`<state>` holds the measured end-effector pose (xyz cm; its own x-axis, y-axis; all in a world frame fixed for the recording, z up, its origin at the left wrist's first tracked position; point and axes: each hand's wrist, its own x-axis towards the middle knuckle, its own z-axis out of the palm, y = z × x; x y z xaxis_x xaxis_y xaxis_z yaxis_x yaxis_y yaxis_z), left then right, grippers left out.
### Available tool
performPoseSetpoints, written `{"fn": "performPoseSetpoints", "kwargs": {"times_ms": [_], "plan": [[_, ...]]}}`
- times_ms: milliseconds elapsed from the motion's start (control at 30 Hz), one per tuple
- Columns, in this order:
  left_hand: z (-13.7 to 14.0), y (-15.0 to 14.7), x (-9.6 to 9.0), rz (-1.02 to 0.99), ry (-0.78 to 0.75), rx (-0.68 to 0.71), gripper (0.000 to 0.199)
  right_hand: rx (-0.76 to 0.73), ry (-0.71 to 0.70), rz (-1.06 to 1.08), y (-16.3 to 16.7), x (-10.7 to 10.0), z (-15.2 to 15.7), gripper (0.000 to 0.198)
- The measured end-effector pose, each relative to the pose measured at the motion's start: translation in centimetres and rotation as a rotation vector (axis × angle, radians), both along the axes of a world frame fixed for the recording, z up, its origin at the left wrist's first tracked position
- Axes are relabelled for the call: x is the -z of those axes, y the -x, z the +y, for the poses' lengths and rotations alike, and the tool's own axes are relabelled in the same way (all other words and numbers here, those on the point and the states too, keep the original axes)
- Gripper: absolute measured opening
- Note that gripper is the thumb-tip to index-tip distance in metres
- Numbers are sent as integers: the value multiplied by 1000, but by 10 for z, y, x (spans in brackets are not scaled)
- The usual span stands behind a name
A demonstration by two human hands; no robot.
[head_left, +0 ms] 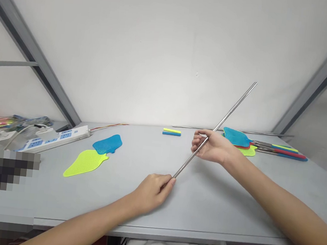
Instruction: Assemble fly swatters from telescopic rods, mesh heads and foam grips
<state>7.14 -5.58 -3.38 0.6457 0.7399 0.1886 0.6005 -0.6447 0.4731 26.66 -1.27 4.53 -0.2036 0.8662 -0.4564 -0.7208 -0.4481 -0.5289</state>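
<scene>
Above the middle of the grey table (pixel 224 214) I hold a metal rod (pixel 230 112), its long axis slanting. The lower end sits at my left hand (pixel 154 193), over the table's front half; from there the rod climbs to the right, and its free upper end stands out against the wall (pixel 158 59) beyond the table's back edge. My left thumb and fingers are pinched round that lower end, hiding its very tip. My right hand (pixel 215 147), farther back over the table, has its fingers half curled with the rod lying across them; I cannot tell whether they press on it.

Bare tabletop spreads below both my hands to the table's front edge, and also across the table's middle to my left. Along the table's back edge, right of centre, lies a second rod (pixel 267 134). A short yellow tube (pixel 172 131) and a short blue tube (pixel 171 134) lie side by side near the back edge's middle. Toward the table's right end, just behind my right wrist, fly swatters (pixel 236 137) are piled. On the table's left part, a blue paddle (pixel 108 144) and a yellow paddle (pixel 86 164) meet, with a power strip (pixel 58 140) farther left.
</scene>
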Motion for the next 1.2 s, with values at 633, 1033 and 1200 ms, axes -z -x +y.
{"fn": "performPoseSetpoints", "kwargs": {"times_ms": [633,1033,1200], "plan": [[3,2,2,-77,145,84,34,-65,-24,41,-27,-14,14,11],[1,2,0,-51,89,141,31,95,-168,48,-49,-19,25,11],[-4,4,-7,-73,41,290,28,140,-258,24,-54,-21,26,13]]}}
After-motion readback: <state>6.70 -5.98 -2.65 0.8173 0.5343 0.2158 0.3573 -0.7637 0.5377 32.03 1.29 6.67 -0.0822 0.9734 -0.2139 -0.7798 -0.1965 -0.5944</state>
